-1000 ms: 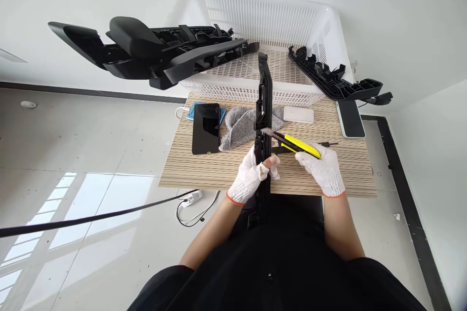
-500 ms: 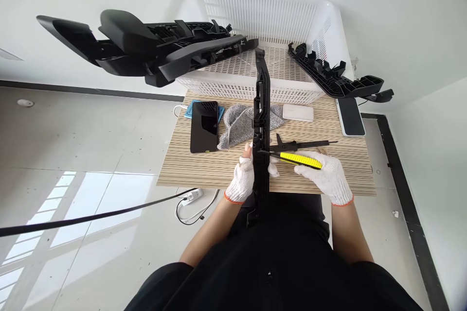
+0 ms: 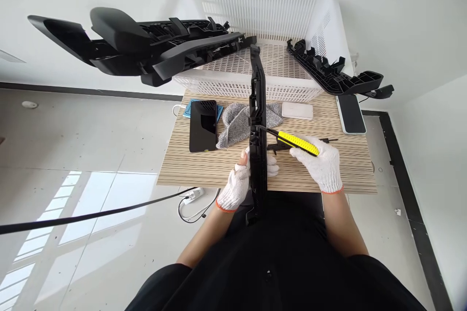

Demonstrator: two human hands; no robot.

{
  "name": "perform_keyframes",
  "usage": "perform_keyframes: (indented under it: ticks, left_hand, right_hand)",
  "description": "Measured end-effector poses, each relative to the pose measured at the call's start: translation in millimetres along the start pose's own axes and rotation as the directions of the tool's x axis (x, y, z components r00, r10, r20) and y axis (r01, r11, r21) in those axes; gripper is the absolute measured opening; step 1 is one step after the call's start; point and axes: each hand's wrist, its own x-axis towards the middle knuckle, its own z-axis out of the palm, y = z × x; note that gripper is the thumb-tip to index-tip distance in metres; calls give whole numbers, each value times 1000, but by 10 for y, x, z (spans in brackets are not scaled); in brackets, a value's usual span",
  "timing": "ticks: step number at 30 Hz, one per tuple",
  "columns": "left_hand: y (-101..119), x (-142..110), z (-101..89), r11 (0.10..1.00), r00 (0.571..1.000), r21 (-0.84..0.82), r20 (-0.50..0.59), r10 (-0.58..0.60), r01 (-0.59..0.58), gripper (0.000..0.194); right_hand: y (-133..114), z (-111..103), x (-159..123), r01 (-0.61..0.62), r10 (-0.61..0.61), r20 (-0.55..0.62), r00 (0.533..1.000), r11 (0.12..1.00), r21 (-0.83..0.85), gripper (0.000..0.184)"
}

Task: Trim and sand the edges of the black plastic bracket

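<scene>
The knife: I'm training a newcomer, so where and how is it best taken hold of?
Probably by the yellow handle, coming from the right: the knife slants, blade end leftward at the black part, handle reaching back to the right hand, which grips its rear. The ribbed surface should help the hold, and this side keeps clear of the blade.

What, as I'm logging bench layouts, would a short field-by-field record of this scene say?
Left hand: white-gloved, gripping a long black plastic part
Right hand: white-gloved, holding a yellow-and-black utility knife
Knife position: front end at the part, contact unclear
Striped wood-look tabletop: crumpled grey cloth, glossy black rectangular device
White slatted plastic basket: black plastic pieces overhang left and right
</scene>
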Motion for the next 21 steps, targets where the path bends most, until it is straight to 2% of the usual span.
perform_keyframes:
  ticks: [3,5,7,10,12,14,18,21]
  left_hand:
    - [24,-22,23,1000,999,3,45,10,-10,72]
    - [56,-27,46,996,995,82,93,30,-37,65]
    - [85,-22,63,977,989,195,132,66,-91,60]
    - [105,-5,65,941,982,300,156,110,-154,57]
    - [109,5,62,937,983,314,149,112,-154,57]
    - [110,13,67,939,984,311,136,112,-150,55]
    - [100,39,102,943,985,296,132,115,-150,51]
    - [80,59,126,943,988,303,105,112,-139,50]
  right_hand:
    - [-104,67,110,13,-17,-163,987,1000,-26,42]
    - [-140,79,158,21,-24,-225,974,1000,-16,42]
    - [-121,27,172,36,-36,-194,980,999,-1,44]
    - [18,-183,138,10,-13,-118,993,999,-33,50]
    - [160,-365,95,-37,19,-167,986,994,-104,50]
    - [312,-524,55,-29,-15,-187,982,974,-227,48]
    - [552,-658,14,107,-170,-80,982,855,-507,44]
    - [584,-640,36,166,-190,31,981,752,-638,45]
